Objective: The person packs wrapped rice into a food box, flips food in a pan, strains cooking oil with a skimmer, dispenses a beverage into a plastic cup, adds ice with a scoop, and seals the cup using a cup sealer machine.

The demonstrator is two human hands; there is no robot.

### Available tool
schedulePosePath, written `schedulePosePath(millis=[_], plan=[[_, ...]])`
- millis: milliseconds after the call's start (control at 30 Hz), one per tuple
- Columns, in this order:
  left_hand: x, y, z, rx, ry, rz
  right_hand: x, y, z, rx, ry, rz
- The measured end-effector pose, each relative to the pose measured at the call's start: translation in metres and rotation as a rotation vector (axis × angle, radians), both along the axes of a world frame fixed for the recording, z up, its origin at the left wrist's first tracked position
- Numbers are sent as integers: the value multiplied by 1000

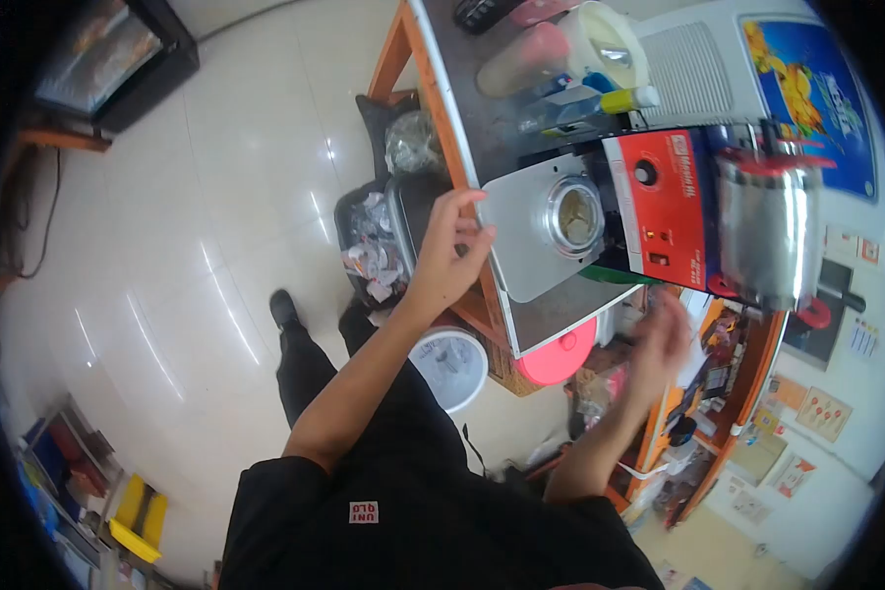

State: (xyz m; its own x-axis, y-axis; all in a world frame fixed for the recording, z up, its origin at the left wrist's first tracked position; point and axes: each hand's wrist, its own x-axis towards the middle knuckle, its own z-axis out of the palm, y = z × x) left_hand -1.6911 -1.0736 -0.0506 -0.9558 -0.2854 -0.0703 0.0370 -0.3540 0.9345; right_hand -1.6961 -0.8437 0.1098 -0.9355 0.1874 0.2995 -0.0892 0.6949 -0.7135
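A grey plate extends from a sealing machine with a red front, a knob and switches. A round metal ring sits in the plate, with a pale cup opening inside it. My left hand is at the plate's near edge, its bent fingers and thumb closed on that edge. To the right, my right hand is raised just below the machine's lower side, blurred by motion; I cannot make out whether it holds anything. A shiny metal cylinder with red parts is at the machine's far side.
Bottles and a white tub stand on the dark table beyond the plate. Below are a full black bin, a white bucket and a pink lid. Shelves stand at the right.
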Motion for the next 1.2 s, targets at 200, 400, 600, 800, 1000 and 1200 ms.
schedulePosePath(millis=[200,400,600,800,1000,1200], plan=[[7,5,-3,195,-52,-95,-35,-26,155,719,669,-8],[25,-6,-37,271,1,51,-75,-45,156,939,168,-5],[59,-38,-96,271,-158,154,-62,-54,131,1053,256,-55],[74,-73,-111,222,-207,254,-46,-71,118,1011,232,-30],[79,-86,-113,218,-229,273,-74,-47,150,1017,92,-15],[91,-88,-125,202,-256,288,-115,5,209,687,-43,-32]])
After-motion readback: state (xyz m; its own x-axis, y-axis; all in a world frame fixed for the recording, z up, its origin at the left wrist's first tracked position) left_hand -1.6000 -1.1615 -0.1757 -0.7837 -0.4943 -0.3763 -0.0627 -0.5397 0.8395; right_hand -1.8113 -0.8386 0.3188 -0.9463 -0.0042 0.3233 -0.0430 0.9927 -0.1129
